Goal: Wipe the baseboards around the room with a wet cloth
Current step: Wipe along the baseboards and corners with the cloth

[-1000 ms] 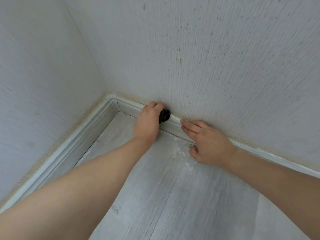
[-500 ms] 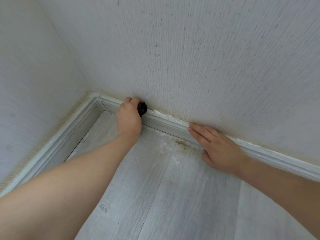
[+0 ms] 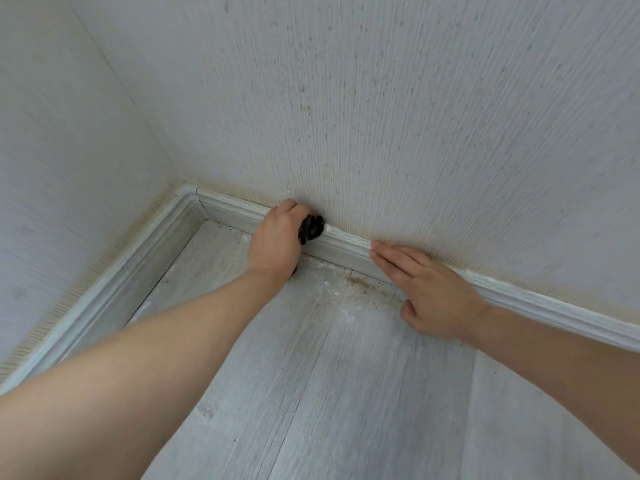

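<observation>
Near room corner | left hand (image 3: 275, 242) clenching small dark bunched wet cloth (image 3: 312, 229) on pale grey moulded baseboard (image 3: 349, 249) | right hand (image 3: 433, 292) flat, empty | left-wall run possibly unwiped | mid-task

Left hand (image 3: 277, 240) gripping dark cloth (image 3: 312, 229) against baseboard (image 3: 349, 247) near the corner, right hand (image 3: 433, 296) lying flat, fingertips touching baseboard, floor (image 3: 311, 393) showing brown specks.

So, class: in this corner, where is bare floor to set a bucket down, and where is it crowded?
Free: floor between the forearms, and the strip beside the left baseboard. Crowded: along the far baseboard, where the left hand presses the dark cloth and the right hand rests flat.
</observation>
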{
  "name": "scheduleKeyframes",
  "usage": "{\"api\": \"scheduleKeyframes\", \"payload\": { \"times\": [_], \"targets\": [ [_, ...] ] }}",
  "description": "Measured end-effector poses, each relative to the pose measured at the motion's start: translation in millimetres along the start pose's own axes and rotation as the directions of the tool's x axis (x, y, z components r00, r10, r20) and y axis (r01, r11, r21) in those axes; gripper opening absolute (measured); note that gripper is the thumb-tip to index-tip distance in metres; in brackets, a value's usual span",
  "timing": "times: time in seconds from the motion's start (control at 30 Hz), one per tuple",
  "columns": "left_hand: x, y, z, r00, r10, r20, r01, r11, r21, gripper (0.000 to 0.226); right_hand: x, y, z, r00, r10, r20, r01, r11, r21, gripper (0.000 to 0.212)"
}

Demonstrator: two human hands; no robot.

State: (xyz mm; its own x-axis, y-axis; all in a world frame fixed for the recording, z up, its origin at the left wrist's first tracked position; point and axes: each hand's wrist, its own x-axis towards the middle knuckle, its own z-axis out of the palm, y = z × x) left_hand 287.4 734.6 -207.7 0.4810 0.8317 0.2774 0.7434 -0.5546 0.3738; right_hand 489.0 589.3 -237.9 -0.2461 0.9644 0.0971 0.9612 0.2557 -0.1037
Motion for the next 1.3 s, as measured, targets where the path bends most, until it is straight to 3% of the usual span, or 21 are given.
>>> {"api": "scheduleKeyframes", "payload": {
  "times": [0.27, 0.43, 0.53, 0.67, 0.8, 1.03, 1.13, 1.2, 1.3],
  "targets": [
    [3.3, -5.6, 4.6, 0.973, -0.203, -0.111, 0.204, 0.979, -0.004, 0.035, -1.3, 1.3, 4.5, 1.000, 0.012, -0.003, -0.012, 0.999, 0.040, 0.087],
    [-9.1, 27.1, 12.1, 0.998, -0.048, -0.048, 0.046, 0.998, -0.031, 0.036, -1.8, 0.8, 0.9, 1.000, -0.005, 0.023, 0.004, 0.999, 0.043, 0.088],
    [-3.2, 13.1, -0.6, 0.999, -0.004, 0.036, 0.005, 0.999, -0.047, 0.039, -1.0, -1.0, -2.7, 1.000, -0.008, 0.029, 0.007, 0.999, 0.040, 0.088],
    [14.2, -17.5, -14.7, 0.980, -0.193, -0.037, 0.194, 0.981, 0.015, 0.040, -0.3, -1.2, -2.1, 1.000, 0.005, 0.009, -0.005, 0.999, 0.049, 0.086],
    [13.6, -7.4, -10.0, 0.969, -0.243, -0.046, 0.245, 0.967, 0.064, 0.032, -1.6, -1.0, -1.6, 0.999, 0.014, 0.030, -0.014, 1.000, 0.022, 0.087],
    [-3.0, 33.7, 2.5, 0.998, -0.041, 0.039, 0.038, 0.997, 0.065, 0.026, -0.4, -4.8, -4.8, 0.996, 0.024, 0.081, -0.025, 1.000, 0.006, 0.090],
    [-0.1, 18.3, -3.0, 0.995, 0.029, 0.095, -0.035, 0.997, 0.067, 0.029, -0.7, -6.2, -7.5, 0.996, 0.034, 0.083, -0.036, 0.999, 0.019, 0.090],
    [5.5, 0.6, -8.1, 0.998, -0.016, 0.066, 0.010, 0.996, 0.090, 0.032, 0.2, -6.1, -8.8, 0.999, 0.028, 0.044, -0.028, 0.999, 0.015, 0.089],
    [11.9, -12.3, -15.1, 0.981, -0.192, -0.013, 0.192, 0.978, 0.082, 0.036, 0.8, -6.4, -11.7, 0.990, 0.025, 0.136, -0.029, 0.999, 0.031, 0.089]
  ]
}}
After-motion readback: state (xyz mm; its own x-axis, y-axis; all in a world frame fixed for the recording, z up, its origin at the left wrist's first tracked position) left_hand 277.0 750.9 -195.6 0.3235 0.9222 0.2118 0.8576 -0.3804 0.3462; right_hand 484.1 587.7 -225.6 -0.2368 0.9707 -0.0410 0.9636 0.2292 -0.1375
